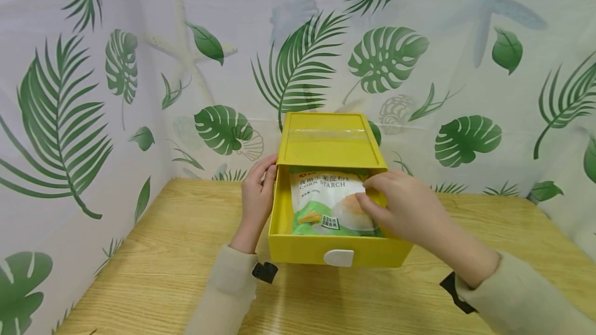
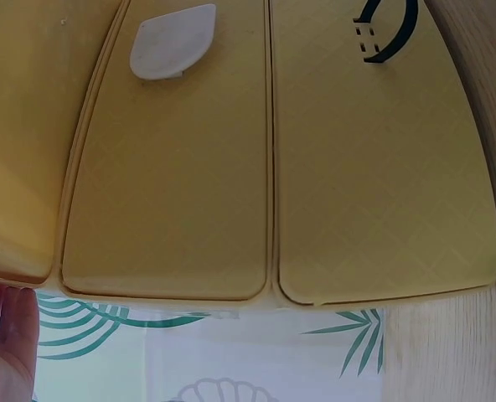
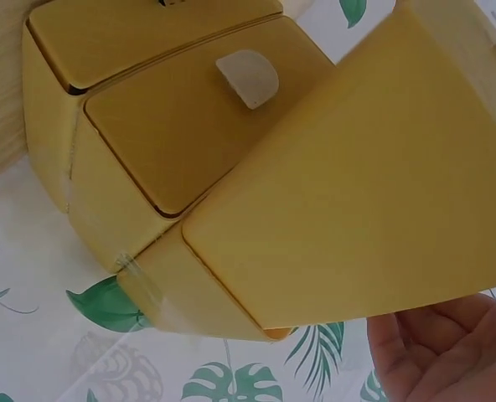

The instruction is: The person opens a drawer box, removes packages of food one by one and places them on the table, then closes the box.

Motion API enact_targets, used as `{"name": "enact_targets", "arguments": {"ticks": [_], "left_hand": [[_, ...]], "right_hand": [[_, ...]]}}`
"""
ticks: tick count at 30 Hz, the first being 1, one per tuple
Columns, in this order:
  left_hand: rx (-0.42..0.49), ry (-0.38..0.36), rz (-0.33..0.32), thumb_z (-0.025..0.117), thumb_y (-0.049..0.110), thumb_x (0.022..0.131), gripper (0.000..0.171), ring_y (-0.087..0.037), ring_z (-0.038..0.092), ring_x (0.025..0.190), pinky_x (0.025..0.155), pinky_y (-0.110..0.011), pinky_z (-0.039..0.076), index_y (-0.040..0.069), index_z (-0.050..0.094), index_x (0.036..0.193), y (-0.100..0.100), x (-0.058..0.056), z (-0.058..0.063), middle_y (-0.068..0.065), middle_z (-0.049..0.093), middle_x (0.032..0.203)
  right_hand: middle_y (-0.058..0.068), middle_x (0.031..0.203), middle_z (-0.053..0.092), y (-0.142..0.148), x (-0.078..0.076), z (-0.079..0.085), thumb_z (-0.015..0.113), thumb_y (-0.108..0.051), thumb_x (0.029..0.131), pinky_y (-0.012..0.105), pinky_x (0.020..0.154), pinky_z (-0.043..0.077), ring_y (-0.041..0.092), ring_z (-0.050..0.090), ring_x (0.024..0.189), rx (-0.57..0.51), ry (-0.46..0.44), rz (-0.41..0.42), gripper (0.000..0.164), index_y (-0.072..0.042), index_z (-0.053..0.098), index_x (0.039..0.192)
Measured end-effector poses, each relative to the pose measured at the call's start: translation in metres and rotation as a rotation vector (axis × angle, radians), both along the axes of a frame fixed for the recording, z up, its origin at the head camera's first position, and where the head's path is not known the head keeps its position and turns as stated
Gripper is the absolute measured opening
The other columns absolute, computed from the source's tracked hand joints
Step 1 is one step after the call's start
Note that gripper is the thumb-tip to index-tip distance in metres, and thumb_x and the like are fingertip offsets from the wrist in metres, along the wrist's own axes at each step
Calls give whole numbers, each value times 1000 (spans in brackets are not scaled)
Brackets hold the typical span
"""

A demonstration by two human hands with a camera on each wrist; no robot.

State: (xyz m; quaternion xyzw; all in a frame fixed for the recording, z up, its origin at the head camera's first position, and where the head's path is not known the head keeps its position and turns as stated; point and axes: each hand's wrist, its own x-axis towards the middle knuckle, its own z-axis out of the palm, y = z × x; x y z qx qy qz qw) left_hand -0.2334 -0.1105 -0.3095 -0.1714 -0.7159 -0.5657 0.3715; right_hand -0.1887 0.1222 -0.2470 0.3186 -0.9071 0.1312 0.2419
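Observation:
A white and green bag of corn starch lies print side up in the pulled-out top drawer of a yellow drawer cabinet. My right hand reaches over the drawer's right rim, its thumb and index finger pinching the bag's upper right edge. Along the left side, where drawer meets cabinet, my left hand rests with fingers extended. In the left wrist view, part of the left hand appears by the drawer's lower edge. Below the drawer side, curled fingers of the right hand show in the right wrist view.
The cabinet stands on a wood-grain table against a leaf-patterned backdrop. Two lower drawers show in the wrist views, one with a white tab handle, one with a dark loop. Clear tape crosses the cabinet's top.

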Motion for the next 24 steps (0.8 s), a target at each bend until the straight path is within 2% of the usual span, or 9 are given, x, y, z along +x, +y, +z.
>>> {"name": "enact_targets", "arguments": {"ticks": [5,8,11,14,18,24], "left_hand": [[1,-6,2,46,-3,89,22,-34,53,99,73,-40,51,-15,56,105,0,1,1,-26,56,106],[2,-11,2,46,-3,89,22,-34,53,99,73,-40,51,-15,56,105,0,1,1,-26,55,106],[2,-12,-1,46,-4,89,22,-35,53,99,74,-39,51,-16,56,105,1,1,1,-27,55,106],[9,-7,-6,47,-3,89,22,-34,53,100,73,-39,51,-15,57,105,-2,-9,-8,-26,55,107],[20,8,-13,48,-1,89,23,-32,53,101,73,-39,51,-13,58,106,-5,-22,-21,-23,56,109],[15,25,-9,48,4,90,24,-28,54,102,74,-34,51,-10,59,107,-6,-24,-23,-20,57,109]], "right_hand": [[6,76,63,-2,-5,2,60,-23,81,37,60,49,22,56,71,74,-67,-34,21,-3,66,80],[1,66,58,-3,-7,2,59,-23,81,31,50,45,17,52,61,124,-85,-63,20,-7,64,72],[-4,56,49,-4,-8,1,58,-24,81,25,41,37,12,44,53,178,-95,-98,20,-11,59,65],[-6,53,43,-5,-8,1,57,-25,81,22,36,31,11,39,49,218,-118,-120,19,-12,55,67],[-5,52,41,-7,-10,2,56,-26,82,23,35,30,10,38,46,246,-147,-124,18,-11,52,72],[-4,52,42,-9,-10,6,54,-29,83,24,38,32,12,39,45,298,-221,-125,21,-11,50,73]]}}
